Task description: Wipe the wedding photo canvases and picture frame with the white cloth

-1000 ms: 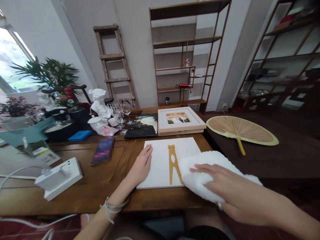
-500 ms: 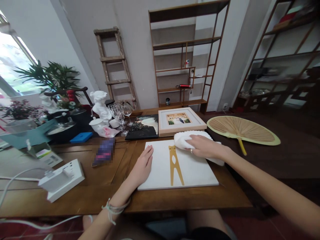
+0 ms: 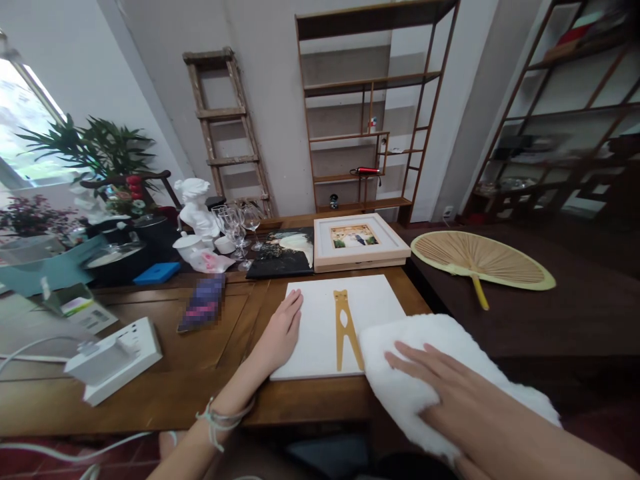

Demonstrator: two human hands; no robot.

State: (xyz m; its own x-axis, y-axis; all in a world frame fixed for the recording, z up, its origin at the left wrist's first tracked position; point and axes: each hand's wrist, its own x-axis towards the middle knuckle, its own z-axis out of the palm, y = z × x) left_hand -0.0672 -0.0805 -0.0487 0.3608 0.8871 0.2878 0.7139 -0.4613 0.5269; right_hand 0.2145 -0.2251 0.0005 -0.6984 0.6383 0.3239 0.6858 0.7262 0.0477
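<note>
A white square board (image 3: pixel 315 320) lies on the wooden table, with a gold long-legged cat figure (image 3: pixel 344 330) on its face. My left hand (image 3: pixel 283 333) rests flat along the board's left edge, fingers stretched out. In my right hand (image 3: pixel 440 380) is a fluffy white towel (image 3: pixel 430 330). The towel covers the board's lower right corner and hangs out over the table's front right edge. Part of my right thumb is hidden in its folds.
Behind the board lie a framed photo (image 3: pixel 357 237) and a dark picture (image 3: pixel 283 253). A palm-leaf fan (image 3: pixel 480 257) is on the dark surface to the right. Wine glasses (image 3: pixel 240 227), a white bust (image 3: pixel 195 207) and a white power strip (image 3: pixel 125 360) stand left.
My right hand has drawn the towel from the board's upper right corner down toward me, past the lower right corner. My left hand keeps its place on the board.
</note>
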